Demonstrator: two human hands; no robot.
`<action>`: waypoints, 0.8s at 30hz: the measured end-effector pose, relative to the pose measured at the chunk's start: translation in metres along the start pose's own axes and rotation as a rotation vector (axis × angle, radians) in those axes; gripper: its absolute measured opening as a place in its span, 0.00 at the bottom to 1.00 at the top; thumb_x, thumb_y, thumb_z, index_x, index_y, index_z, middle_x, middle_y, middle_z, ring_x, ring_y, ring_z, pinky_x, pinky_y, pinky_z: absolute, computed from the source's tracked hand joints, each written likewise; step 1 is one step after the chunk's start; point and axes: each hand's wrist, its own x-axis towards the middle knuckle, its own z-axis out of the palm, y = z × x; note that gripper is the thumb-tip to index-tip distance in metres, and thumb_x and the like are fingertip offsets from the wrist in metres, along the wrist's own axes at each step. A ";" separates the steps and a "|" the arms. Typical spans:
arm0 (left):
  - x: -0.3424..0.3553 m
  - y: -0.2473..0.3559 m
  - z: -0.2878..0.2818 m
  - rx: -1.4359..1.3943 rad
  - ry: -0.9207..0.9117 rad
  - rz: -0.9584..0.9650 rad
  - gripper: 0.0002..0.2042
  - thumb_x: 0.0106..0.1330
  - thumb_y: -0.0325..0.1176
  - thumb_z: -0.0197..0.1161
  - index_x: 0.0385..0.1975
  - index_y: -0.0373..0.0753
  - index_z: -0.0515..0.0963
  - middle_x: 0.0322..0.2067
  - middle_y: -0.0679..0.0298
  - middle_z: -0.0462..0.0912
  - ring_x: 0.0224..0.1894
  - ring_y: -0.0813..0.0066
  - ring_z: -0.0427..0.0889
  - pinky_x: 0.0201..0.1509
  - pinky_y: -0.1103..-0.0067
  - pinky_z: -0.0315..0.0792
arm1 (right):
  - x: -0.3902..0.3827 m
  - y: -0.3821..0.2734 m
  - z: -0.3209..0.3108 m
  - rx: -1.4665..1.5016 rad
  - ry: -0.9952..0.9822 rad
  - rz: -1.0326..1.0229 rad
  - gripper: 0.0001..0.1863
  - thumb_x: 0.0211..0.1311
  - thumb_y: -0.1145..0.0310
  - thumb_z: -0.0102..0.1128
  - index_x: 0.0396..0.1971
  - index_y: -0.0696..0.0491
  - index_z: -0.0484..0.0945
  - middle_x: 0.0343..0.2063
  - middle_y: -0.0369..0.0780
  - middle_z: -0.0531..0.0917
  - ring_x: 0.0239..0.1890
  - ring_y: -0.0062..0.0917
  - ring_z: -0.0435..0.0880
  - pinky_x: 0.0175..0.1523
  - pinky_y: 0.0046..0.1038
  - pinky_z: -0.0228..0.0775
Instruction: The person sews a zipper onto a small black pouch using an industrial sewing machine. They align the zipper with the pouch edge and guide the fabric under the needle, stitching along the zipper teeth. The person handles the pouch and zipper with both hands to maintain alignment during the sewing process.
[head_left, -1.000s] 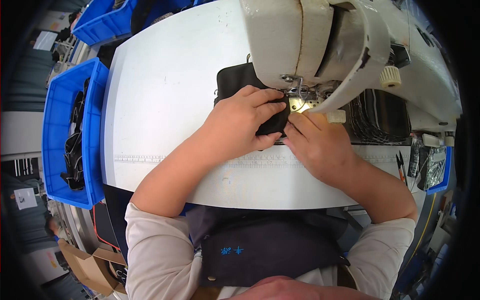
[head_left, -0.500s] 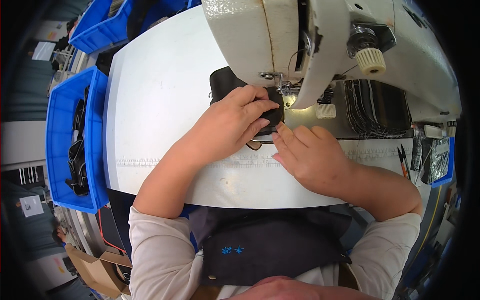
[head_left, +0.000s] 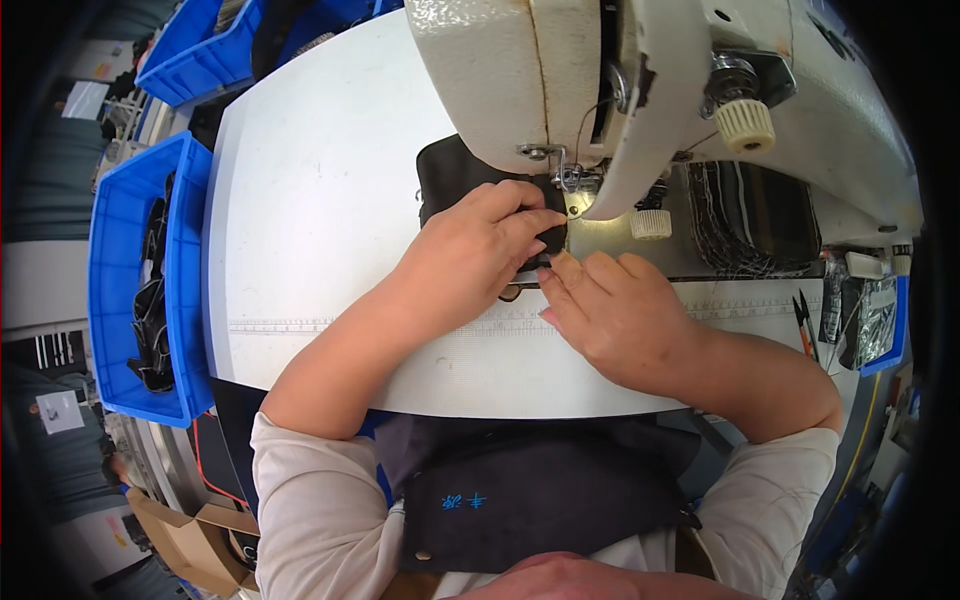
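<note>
Black material [head_left: 450, 172] reaches under the sewing machine [head_left: 490, 85]. Left hand [head_left: 472, 242] and right hand [head_left: 625, 322] touch it; I cannot tell if either grip clenches.

A short line of blue characters [head_left: 464, 501] stands on the dark apron [head_left: 560, 520], the clearest lettering in view. A ruler scale [head_left: 480, 326] with fine graduations (its numerals faint at this size) runs across the white tabletop [head_left: 320, 200]. At the left, a white sheet [head_left: 60, 411] is too small and blurred to read.
</note>
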 end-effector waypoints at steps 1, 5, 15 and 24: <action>0.000 0.000 0.000 -0.005 0.001 -0.007 0.17 0.65 0.21 0.67 0.54 0.35 0.84 0.49 0.54 0.82 0.45 0.49 0.84 0.47 0.63 0.78 | 0.000 0.000 0.000 0.005 -0.007 0.002 0.15 0.56 0.72 0.67 0.43 0.62 0.87 0.36 0.41 0.86 0.34 0.25 0.76 0.31 0.27 0.63; -0.001 -0.003 0.001 -0.015 0.000 0.005 0.16 0.65 0.22 0.67 0.54 0.35 0.84 0.48 0.55 0.82 0.44 0.50 0.84 0.47 0.63 0.78 | 0.001 -0.001 -0.003 0.044 -0.042 0.020 0.15 0.58 0.72 0.67 0.44 0.62 0.86 0.38 0.42 0.86 0.35 0.25 0.76 0.32 0.28 0.64; 0.001 -0.002 0.002 0.029 0.009 0.000 0.15 0.67 0.25 0.67 0.54 0.36 0.84 0.49 0.57 0.82 0.46 0.51 0.84 0.49 0.63 0.78 | 0.001 0.000 0.001 0.080 -0.014 0.064 0.18 0.59 0.66 0.70 0.46 0.61 0.86 0.42 0.43 0.86 0.38 0.26 0.79 0.35 0.28 0.70; 0.006 -0.011 0.004 0.149 0.119 0.059 0.13 0.64 0.27 0.70 0.48 0.37 0.85 0.49 0.62 0.83 0.50 0.61 0.84 0.51 0.69 0.81 | 0.006 0.005 0.000 0.118 -0.047 0.124 0.22 0.58 0.62 0.72 0.49 0.61 0.85 0.46 0.45 0.85 0.42 0.30 0.82 0.43 0.31 0.77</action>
